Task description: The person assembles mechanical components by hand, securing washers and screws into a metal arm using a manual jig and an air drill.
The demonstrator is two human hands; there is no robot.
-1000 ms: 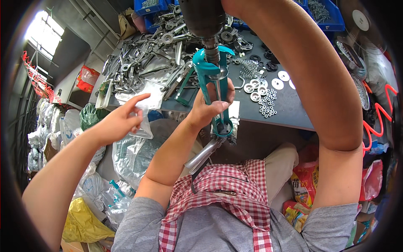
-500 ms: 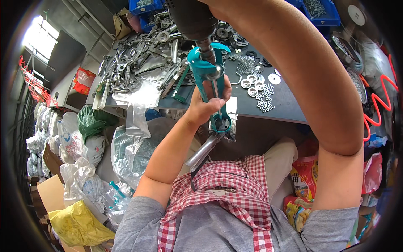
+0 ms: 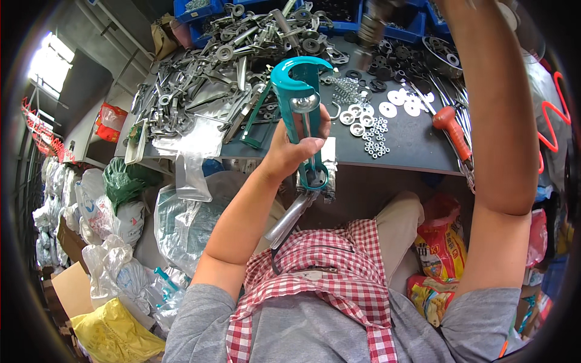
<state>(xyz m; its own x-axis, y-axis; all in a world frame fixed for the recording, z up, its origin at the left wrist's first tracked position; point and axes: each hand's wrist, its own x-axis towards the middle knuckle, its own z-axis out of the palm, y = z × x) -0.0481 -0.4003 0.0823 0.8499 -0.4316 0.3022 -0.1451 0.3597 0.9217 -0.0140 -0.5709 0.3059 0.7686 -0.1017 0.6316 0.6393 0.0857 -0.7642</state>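
My left hand is wrapped round the teal half-round cradle of a caulking gun. The gun stands upright before my chest, its notched C-shaped end uppermost. A thin metal rod with a round silver disc runs inside it, and a silver handle slants down towards my lap. Up and to the right of the gun, apart from it, is the blurred metal chuck of a power driver. My right forearm reaches up past the top edge, so that hand is out of the picture.
A heap of metal levers covers the bench's left. White washers, small nuts and an orange-handled tool lie to the right. Blue bins line the back. Plastic bags crowd the floor, left.
The driver has lifted off the caulking gun's upper end and moved up and right, together with my right arm. My left hand keeps the gun in nearly the same place.
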